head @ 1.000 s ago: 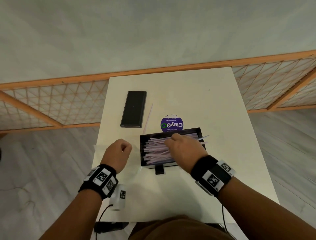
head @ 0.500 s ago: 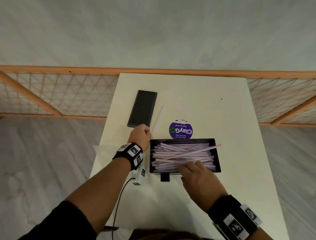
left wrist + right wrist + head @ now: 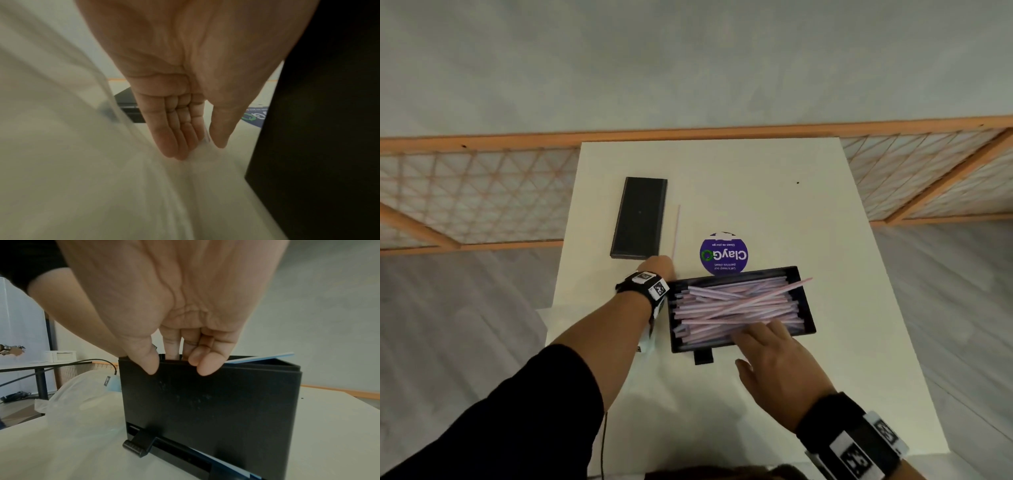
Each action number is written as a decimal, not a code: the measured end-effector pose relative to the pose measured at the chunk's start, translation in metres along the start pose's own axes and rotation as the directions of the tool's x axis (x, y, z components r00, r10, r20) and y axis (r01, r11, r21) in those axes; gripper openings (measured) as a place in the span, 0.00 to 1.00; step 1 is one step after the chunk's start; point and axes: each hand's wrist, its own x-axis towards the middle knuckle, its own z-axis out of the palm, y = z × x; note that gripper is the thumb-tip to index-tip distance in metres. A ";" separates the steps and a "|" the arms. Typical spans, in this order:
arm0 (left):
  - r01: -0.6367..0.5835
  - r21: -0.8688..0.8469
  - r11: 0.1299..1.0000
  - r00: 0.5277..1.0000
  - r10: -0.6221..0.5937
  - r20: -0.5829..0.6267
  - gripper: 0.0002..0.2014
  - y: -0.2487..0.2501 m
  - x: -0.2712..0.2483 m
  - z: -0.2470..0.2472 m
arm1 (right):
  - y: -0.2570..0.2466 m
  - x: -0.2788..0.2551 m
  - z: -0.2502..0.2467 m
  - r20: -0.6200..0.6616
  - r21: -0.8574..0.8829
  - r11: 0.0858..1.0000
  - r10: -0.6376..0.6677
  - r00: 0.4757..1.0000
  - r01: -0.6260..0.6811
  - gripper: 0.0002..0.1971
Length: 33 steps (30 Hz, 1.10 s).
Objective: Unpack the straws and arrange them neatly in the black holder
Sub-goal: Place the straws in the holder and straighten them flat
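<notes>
A white table (image 3: 808,219) carries a black holder (image 3: 806,310) near its middle, set a little toward the near edge, with its long side running left to right. The holder is full of pale pink straws (image 3: 729,305) lying mostly lengthwise but crossed over one another; one straw sticks out past the holder's far right corner. A small black tab (image 3: 703,356) juts from the bottom of the holder's near wall. The right hand (image 3: 774,363) reaches in from the near edge with fingers (image 3: 763,334) straight and loosely spread, the tips over the near wall and lying on the straws; in the right wrist view the thumb and little finger hang outside that wall, and the hand grips nothing. The left hand (image 3: 659,269) is at the holder's far left corner, fingers straight and held together, tips down on the table at the near end of a single loose straw (image 3: 676,233); whether it touches that straw cannot be told. Left of the loose straw, toward the far left corner, lies a flat black lid (image 3: 639,217). A round purple sticker (image 3: 723,255) sits just behind the holder. A clear plastic bag (image 3: 78,395) lies by the near left edge.
</notes>
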 end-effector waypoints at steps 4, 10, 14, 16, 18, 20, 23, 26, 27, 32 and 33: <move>-0.005 -0.005 1.000 1.000 0.005 0.024 0.16 -0.007 0.003 0.006 | -0.002 -0.002 -0.001 -0.021 -0.002 1.000 0.009 1.000 -0.009 0.19; -0.041 -0.029 0.999 0.999 0.042 0.013 0.16 -0.009 0.000 0.004 | -0.002 -0.002 -0.004 -0.005 -0.004 1.000 0.012 1.000 -0.012 0.18; -0.119 -0.170 0.978 0.992 0.111 -0.055 0.18 -0.014 -0.008 0.003 | 0.004 -0.004 0.000 -0.015 -0.042 0.999 0.004 1.000 -0.005 0.16; -0.191 -0.130 0.973 0.982 0.188 -0.037 0.23 -0.018 -0.006 0.003 | 0.009 -0.004 0.003 -0.048 -0.047 0.998 0.028 0.998 -0.030 0.13; -0.217 -0.035 0.976 0.976 0.217 0.004 0.22 -0.017 0.002 0.005 | 0.013 -0.005 0.005 -0.094 -0.037 0.998 0.051 0.994 -0.055 0.10; -0.227 0.020 0.974 0.974 0.226 0.017 0.18 -0.012 0.005 0.006 | 0.017 -0.005 0.007 -0.118 -0.023 0.997 0.070 0.990 -0.074 0.09; -0.231 0.078 0.970 0.973 0.231 0.007 0.14 -0.004 0.003 0.009 | 0.020 -0.007 0.007 -0.140 -0.015 0.995 0.094 0.986 -0.097 0.08; -0.236 0.078 0.969 0.970 0.239 -0.031 0.12 -0.002 0.005 0.011 | 0.021 -0.008 0.007 -0.142 -0.039 0.995 0.082 0.987 -0.089 0.04; -0.238 0.073 0.969 0.969 0.241 -0.045 0.11 -0.002 0.006 0.012 | 0.023 -0.008 0.008 -0.144 -0.041 0.995 0.080 0.986 -0.087 0.04; -0.176 -0.034 0.984 0.982 0.173 -0.077 0.11 -0.001 -0.003 0.014 | 0.025 -0.011 0.010 -0.151 -0.025 0.996 0.076 0.986 -0.081 0.03; -0.149 -0.091 0.985 0.987 0.142 -0.074 0.16 0.000 -0.005 0.014 | 0.026 -0.011 0.010 -0.150 -0.020 0.997 0.073 0.986 -0.077 0.03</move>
